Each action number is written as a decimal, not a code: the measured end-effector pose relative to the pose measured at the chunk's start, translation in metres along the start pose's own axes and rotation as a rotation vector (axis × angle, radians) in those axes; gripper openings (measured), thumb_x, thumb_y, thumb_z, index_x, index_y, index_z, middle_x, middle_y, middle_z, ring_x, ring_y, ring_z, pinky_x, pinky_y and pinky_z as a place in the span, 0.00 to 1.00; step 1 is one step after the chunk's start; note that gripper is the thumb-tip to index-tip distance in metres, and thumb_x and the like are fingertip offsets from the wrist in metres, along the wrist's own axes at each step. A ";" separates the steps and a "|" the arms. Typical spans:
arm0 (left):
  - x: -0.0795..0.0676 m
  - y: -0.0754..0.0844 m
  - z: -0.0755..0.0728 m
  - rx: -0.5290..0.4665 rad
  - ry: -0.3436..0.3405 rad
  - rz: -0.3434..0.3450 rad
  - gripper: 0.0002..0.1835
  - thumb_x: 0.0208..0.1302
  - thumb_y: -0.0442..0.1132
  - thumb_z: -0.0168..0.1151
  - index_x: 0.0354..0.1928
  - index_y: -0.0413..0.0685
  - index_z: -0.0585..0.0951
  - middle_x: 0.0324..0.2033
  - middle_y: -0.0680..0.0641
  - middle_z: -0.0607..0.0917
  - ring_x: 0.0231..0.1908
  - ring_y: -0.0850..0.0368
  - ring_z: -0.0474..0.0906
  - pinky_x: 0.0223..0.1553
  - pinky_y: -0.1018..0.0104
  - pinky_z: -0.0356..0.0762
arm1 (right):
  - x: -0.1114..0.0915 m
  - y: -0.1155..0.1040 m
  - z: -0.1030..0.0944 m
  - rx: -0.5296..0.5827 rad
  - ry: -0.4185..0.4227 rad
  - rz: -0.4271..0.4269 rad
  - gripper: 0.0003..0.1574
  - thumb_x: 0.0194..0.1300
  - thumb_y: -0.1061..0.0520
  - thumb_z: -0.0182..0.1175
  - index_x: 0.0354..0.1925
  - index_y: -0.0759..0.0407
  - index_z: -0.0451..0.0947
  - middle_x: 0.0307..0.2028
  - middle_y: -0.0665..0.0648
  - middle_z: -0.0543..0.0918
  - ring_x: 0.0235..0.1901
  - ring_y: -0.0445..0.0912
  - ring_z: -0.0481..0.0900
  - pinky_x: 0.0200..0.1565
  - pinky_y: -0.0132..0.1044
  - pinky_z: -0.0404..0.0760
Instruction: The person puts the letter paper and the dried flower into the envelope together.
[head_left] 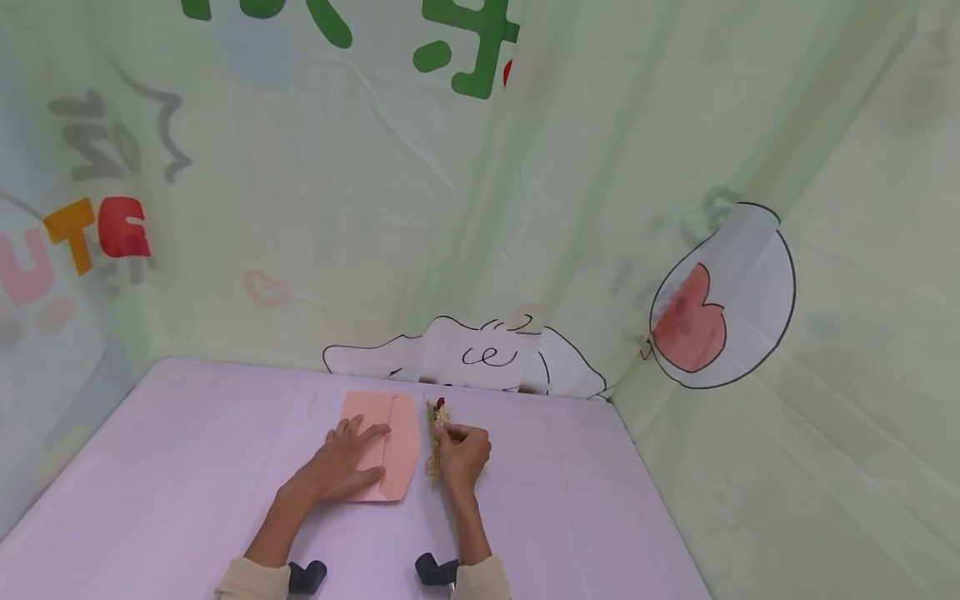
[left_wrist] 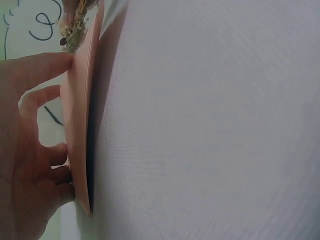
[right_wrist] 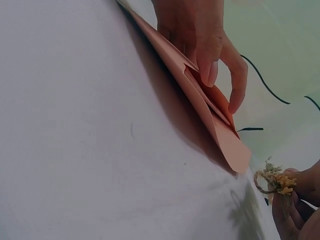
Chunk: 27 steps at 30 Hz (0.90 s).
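Observation:
A pink paper envelope point(head_left: 405, 450) lies on the table in the head view. My left hand point(head_left: 337, 468) rests on it with fingers spread, the thumb and index fingertip near its lengthwise slit. In the right wrist view, the envelope point(right_wrist: 234, 150) gapes along that slit, beside the left thumb point(right_wrist: 212, 72). Just right of the envelope, my right hand point(head_left: 465, 457) pinches a small bunch of dried flowers point(head_left: 440, 412) between thumb and fingers. The bunch has pale sprigs and a dark red bloom, and a loop of twine point(right_wrist: 261, 182) shows on it. Fingers hide its middle.
The table point(head_left: 555, 500) has a pale lilac cover. Behind it hangs a light green curtain point(head_left: 375, 208) with printed drawings and letters. Dark wrist-worn devices point(head_left: 307, 577) sit by both cuffs.

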<state>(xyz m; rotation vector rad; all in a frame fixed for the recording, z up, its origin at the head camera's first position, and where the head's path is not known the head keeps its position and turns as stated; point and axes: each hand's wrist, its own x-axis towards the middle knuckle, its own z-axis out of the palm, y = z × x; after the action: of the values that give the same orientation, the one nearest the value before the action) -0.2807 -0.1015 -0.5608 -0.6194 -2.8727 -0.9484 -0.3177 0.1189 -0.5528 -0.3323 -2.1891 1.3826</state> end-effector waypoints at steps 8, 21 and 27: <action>0.001 -0.003 0.002 -0.011 -0.004 -0.003 0.36 0.67 0.58 0.60 0.74 0.57 0.67 0.75 0.29 0.60 0.76 0.25 0.49 0.71 0.25 0.48 | -0.006 -0.007 0.007 0.014 -0.036 -0.052 0.05 0.52 0.62 0.76 0.30 0.61 0.91 0.24 0.58 0.90 0.20 0.39 0.83 0.27 0.33 0.82; -0.001 -0.001 -0.001 0.005 0.000 -0.014 0.36 0.67 0.58 0.60 0.74 0.57 0.67 0.75 0.29 0.60 0.75 0.24 0.50 0.71 0.25 0.50 | -0.014 -0.013 0.016 0.032 -0.076 -0.079 0.04 0.52 0.63 0.76 0.30 0.61 0.90 0.25 0.58 0.90 0.21 0.39 0.82 0.27 0.30 0.81; 0.000 -0.003 0.002 0.008 0.007 -0.008 0.35 0.66 0.56 0.62 0.73 0.57 0.67 0.74 0.27 0.60 0.75 0.23 0.50 0.71 0.25 0.50 | -0.019 -0.016 0.021 0.044 -0.099 -0.084 0.04 0.52 0.63 0.76 0.29 0.62 0.90 0.24 0.57 0.89 0.21 0.38 0.80 0.25 0.29 0.79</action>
<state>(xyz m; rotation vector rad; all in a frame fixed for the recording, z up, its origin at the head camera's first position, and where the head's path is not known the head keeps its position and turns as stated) -0.2814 -0.1025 -0.5639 -0.6029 -2.8741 -0.9380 -0.3122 0.0867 -0.5517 -0.1577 -2.2214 1.4260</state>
